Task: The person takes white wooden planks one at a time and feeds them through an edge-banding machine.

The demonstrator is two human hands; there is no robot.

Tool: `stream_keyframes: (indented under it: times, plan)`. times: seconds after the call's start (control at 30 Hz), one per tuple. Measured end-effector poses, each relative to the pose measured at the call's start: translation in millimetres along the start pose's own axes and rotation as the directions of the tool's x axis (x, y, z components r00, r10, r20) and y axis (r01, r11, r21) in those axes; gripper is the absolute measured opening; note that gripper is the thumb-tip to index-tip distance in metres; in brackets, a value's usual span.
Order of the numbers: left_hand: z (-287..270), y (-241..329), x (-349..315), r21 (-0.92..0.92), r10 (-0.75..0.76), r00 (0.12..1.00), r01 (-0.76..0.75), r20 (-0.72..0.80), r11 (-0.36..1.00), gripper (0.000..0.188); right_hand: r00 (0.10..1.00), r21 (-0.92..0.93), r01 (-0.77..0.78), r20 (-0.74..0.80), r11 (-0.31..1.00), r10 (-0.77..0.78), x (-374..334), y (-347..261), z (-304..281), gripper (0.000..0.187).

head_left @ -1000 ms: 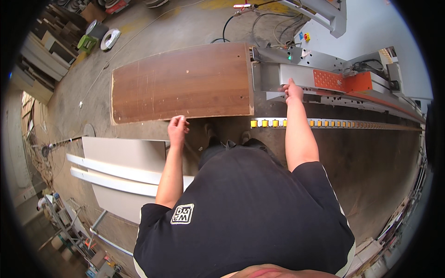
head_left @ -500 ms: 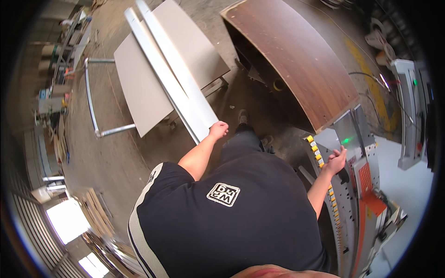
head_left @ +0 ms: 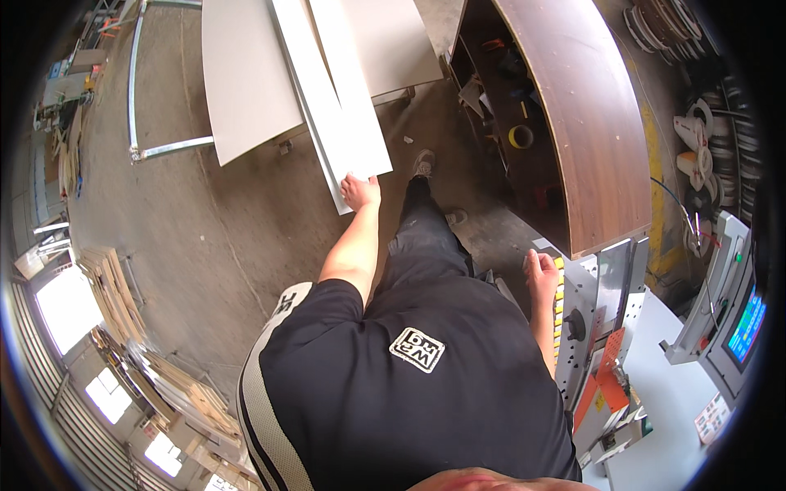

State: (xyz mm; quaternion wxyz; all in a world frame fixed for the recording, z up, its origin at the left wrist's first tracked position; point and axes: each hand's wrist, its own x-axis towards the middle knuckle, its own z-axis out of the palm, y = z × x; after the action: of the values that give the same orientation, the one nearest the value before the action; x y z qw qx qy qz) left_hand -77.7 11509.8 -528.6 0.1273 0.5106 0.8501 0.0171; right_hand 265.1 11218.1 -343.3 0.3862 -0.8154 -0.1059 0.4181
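Two long white board strips (head_left: 352, 98) lie side by side, slightly fanned, across large pale grey panels (head_left: 246, 90). My left hand (head_left: 360, 192) is closed at the near end of the upper strip, fingers bent over its edge; the strip's underside is hidden. To the right, my right hand (head_left: 541, 277) hovers beside a machine's row of yellow rollers (head_left: 558, 315). Its fingers are loosely bent and apart, with nothing visible in them.
A brown wooden cabinet (head_left: 585, 123) stands ahead on the right, with a yellow tape roll (head_left: 520, 137) inside. The grey machine carries an orange guard (head_left: 607, 376) and a lit control screen (head_left: 747, 323). A metal tube frame (head_left: 133, 90) stands left, and coiled rolls (head_left: 720, 164) sit far right.
My left hand has taken hold of the white strip's end. My right hand has moved left, away from the machine's metal top near the green light. The view has turned to the right.
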Motion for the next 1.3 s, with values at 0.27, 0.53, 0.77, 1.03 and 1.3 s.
stream_keyframes:
  times: [0.27, 0.53, 0.77, 1.03, 1.3]
  plan:
    - [63, 5, 52, -0.380, 0.021, 0.425, 0.784, 0.905, 0.492, 0.062, 0.990, -0.178, -0.075, 0.106, 0.981, 0.095, -1, 4, 19, 0.025]
    - [112, 16, 55, -0.730, -0.512, 0.538, 0.601, 0.670, -0.325, 0.046, 0.987, -0.283, -0.047, 0.133, 0.958, 0.088, 1, -8, 18, 0.024]
    - [92, -12, 15, -0.684, 0.197, 0.678, 0.728, 0.708, -0.048, 0.025, 0.988, -0.286, -0.040, 0.129, 0.957, 0.080, -8, 1, 10, 0.023]
    - [-112, 121, -59, -0.581, 0.598, 0.222, 0.633, 0.770, 0.512, 0.028, 0.907, 0.106, 0.182, 0.366, 0.978, -0.208, 30, -74, 56, 0.030]
    - [-212, 233, -154, -0.676, 0.756, -0.030, 0.427, 0.653, 0.601, 0.030, 0.940, 0.628, -0.039, 0.286, 0.777, -0.184, 58, -188, 69, 0.028]
